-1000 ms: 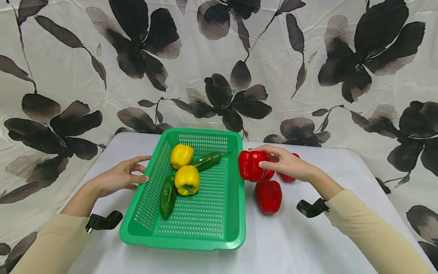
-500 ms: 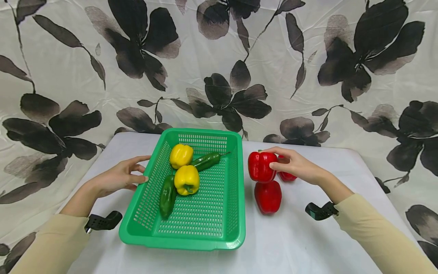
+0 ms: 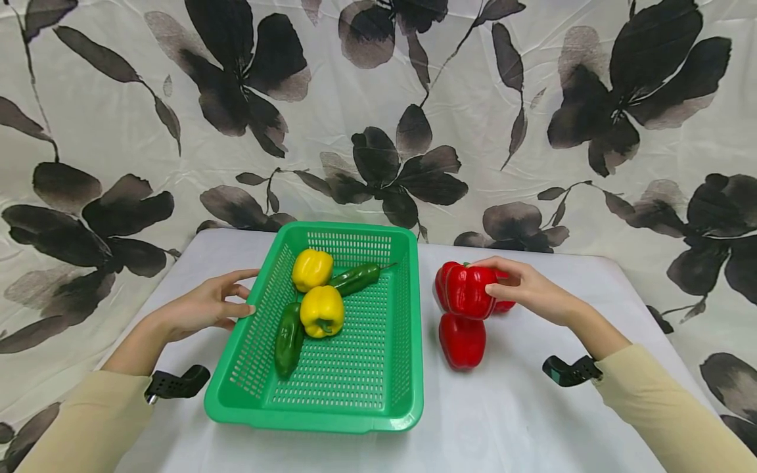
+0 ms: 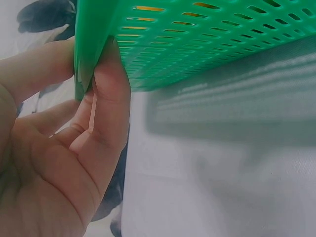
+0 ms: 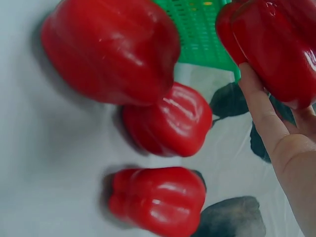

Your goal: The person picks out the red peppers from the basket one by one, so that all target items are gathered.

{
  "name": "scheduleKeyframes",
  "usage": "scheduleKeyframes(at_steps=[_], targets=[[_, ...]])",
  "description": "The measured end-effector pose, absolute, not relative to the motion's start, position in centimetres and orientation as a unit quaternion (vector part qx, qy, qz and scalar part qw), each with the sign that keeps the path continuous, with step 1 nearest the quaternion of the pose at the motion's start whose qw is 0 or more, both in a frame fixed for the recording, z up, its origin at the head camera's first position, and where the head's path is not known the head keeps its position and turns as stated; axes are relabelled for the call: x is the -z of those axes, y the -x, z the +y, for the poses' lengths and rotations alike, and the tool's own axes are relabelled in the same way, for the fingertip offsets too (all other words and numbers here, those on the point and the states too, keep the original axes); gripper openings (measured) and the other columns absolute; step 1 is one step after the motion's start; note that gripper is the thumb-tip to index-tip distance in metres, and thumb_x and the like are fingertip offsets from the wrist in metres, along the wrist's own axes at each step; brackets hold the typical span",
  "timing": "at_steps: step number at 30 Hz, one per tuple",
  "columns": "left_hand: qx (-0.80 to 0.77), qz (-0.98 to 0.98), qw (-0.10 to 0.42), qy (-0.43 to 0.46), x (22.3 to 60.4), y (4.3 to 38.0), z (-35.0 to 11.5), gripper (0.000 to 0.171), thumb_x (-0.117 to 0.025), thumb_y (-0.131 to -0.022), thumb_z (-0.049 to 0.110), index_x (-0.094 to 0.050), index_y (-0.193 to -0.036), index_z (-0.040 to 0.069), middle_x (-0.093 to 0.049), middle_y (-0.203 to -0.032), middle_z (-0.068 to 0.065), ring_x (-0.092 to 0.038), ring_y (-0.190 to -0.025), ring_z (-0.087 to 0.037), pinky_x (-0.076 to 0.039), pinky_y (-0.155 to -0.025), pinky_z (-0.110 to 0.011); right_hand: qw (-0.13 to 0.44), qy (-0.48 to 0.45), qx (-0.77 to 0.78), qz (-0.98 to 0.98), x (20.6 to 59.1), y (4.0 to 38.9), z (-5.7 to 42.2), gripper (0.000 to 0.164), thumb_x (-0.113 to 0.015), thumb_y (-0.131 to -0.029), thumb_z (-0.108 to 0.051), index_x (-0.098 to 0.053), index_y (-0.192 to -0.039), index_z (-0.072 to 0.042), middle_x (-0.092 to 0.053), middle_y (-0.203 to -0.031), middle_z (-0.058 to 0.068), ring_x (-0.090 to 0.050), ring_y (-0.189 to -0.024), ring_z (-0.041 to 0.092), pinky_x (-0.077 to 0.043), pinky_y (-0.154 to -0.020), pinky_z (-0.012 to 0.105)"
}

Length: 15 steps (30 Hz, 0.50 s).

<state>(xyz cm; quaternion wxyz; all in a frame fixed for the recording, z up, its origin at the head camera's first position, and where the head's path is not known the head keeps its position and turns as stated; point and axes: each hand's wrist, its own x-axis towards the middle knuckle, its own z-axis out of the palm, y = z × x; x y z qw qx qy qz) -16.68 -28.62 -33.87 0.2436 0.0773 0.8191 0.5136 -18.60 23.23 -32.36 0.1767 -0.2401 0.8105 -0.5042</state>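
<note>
My left hand [image 3: 207,303] pinches the left rim of a green plastic basket [image 3: 414,368]; in the left wrist view, thumb and fingers [image 4: 111,84] lie on either side of the rim. My right hand [image 3: 526,286] grips a red bell pepper [image 3: 467,292] between thumb and fingers, above the table and right of the basket. The same pepper [image 5: 276,49] hangs at the upper right of the right wrist view. Below it, a red bell pepper [image 3: 462,341] lies on the table. Two more, partly hidden in the head view, are a middle pepper [image 5: 168,121] and a lower pepper [image 5: 158,200].
Inside the basket are two yellow bell peppers, one at the back [image 3: 312,270] and one in front [image 3: 322,311]. Two green chili peppers lie beside them, one on the right [image 3: 357,279] and one on the left [image 3: 288,340]. A white-covered table [image 3: 532,407] meets a floral cloth [image 3: 508,118] behind.
My right hand has moved to the right with the red bell pepper, from beside the basket's right rim to over the other red peppers. The left hand stays at the left rim.
</note>
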Motion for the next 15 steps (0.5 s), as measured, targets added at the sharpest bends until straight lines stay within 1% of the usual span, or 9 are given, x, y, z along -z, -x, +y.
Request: scheduleKeyframes(at_steps=[4,8,15], targets=[[-0.510,0.821,0.243,-0.078,33.8,16.6,-28.6,0.081,-0.063,-0.086,0.013,-0.010,-0.148,0.007,-0.045,-0.113,-0.025,-0.063,-0.086,-0.028,-0.056,-0.075,-0.042,0.177,0.232,0.503,0.813,32.6,18.4,23.9,0.039,-0.054,-0.091,-0.017,-0.047,-0.129,-0.010,-0.055,-0.113,0.010,-0.058,-0.096,0.029,-0.055,-0.073,0.041],[-0.509,0.822,0.243,-0.078,33.7,16.5,-28.6,0.081,-0.063,-0.087,0.013,-0.010,-0.148,0.007,-0.045,-0.113,-0.025,-0.063,-0.087,-0.027,-0.056,-0.075,-0.042,0.175,0.227,0.503,0.815,33.0,18.3,24.5,0.037,-0.053,-0.092,-0.017,-0.046,-0.127,-0.008,-0.055,-0.112,0.010,-0.058,-0.095,0.027,-0.054,-0.075,0.041],[-0.513,0.819,0.242,-0.079,33.7,16.5,-28.5,0.081,-0.063,-0.087,0.013,-0.010,-0.148,0.007,-0.045,-0.113,-0.025,-0.063,-0.086,-0.028,-0.056,-0.075,-0.042,0.173,0.205,0.516,0.814,33.5,18.0,25.9,0.037,-0.054,-0.090,-0.017,-0.046,-0.123,-0.005,-0.050,-0.119,0.011,-0.057,-0.102,0.024,-0.053,-0.082,0.036]])
